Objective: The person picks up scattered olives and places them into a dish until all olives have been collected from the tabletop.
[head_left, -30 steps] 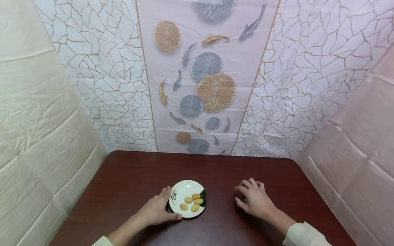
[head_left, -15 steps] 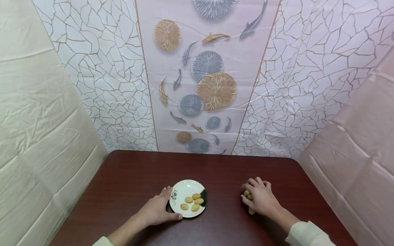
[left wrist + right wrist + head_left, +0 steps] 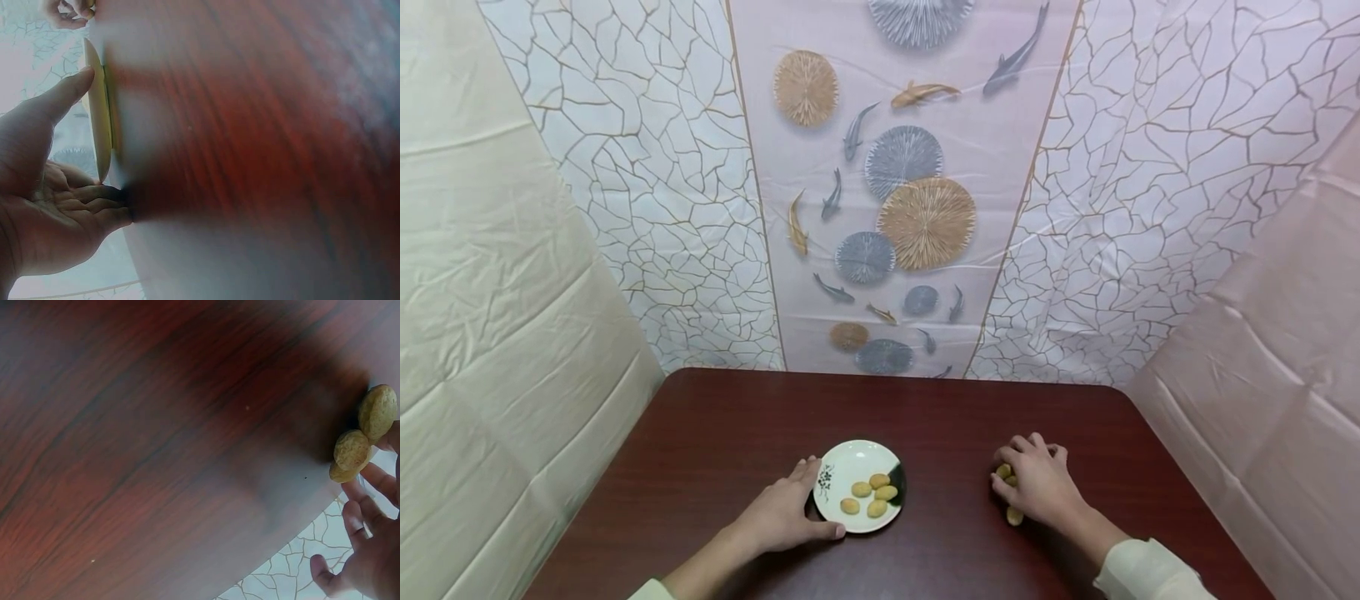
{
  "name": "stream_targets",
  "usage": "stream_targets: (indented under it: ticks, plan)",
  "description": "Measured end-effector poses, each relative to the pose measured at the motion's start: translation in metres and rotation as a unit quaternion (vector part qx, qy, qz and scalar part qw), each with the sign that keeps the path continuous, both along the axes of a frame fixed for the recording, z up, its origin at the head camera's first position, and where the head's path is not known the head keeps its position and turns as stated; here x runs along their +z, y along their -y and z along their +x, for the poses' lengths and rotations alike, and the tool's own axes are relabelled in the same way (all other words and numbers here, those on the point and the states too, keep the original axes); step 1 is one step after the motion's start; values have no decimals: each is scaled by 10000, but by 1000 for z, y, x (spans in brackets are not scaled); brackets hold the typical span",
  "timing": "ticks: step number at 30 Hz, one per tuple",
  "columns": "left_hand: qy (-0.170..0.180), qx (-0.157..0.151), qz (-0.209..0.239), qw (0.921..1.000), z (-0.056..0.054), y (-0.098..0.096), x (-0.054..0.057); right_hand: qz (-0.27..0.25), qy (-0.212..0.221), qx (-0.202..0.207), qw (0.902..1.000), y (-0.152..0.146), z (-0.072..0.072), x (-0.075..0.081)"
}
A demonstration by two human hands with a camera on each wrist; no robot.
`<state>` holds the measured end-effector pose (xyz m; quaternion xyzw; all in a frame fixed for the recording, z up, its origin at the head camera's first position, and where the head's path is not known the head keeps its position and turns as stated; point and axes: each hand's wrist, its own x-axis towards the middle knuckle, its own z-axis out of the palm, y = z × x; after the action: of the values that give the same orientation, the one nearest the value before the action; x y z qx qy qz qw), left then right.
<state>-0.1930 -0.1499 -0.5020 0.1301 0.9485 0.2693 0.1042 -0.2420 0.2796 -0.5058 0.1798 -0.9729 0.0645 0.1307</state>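
Yellow potato-like pieces (image 3: pixel 377 412), now more exposed right of the plate (image 3: pixel 859 460), remain unplated: the right hand (image 3: pixel 1039 482) has shifted outward, curved over them, grip unclear; the left hand (image 3: pixel 781 512), wide, touches the plate's rim.

On one table (image 3: pixel 925 412) I am counting one plate (image 3: pixel 850 458), with five yellow oval pieces (image 3: pixel 887 492) lying on it. Three more pieces (image 3: pixel 378 412) are showing at my right grip (image 3: pixel 1037 485) — eight are showing altogether. I am counting two grips, that one and my left grip (image 3: pixel 781 512) — and two pale sleeves (image 3: pixel 1146 571).
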Motion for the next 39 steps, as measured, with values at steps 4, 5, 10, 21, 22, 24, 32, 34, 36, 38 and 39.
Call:
stream_targets:
  ticks: [4,5,10,21,22,24,32,34,36,38,39]
  plan:
    - [-4,-3,-11,10000,-1,1,-3,49,162,-156,9997,1,-2,0]
    - [-12,-7,-9,10000,-1,1,-3,56,187,-175,9997,2,-2,0]
    - [-98,-37,-10,9999,-2,2,-5,134,169,-275,9994,3,-2,2]
    - [-133,-32,19,9999,0,2,-2,243,333,-472,9980,5,-2,1]
    - [-132,-31,16,9999,0,2,-2,238,327,-468,9981,5,-2,1]
    - [-126,-33,5,9999,0,2,-2,223,307,-456,9982,5,-2,0]
    - [-84,-31,-9,10000,1,1,-1,75,184,-359,9992,6,0,0]
    - [-78,-26,-11,10000,1,1,-1,20,65,-300,9995,7,1,0]
    - [-78,-23,-11,10000,0,1,0,-20,-56,-244,9997,9,1,0]
    - [-78,-23,-12,10000,0,1,0,-51,-143,-186,9997,12,2,1]
    - [-80,-25,-15,10000,-1,1,-1,-64,-174,-161,9997,13,3,1]
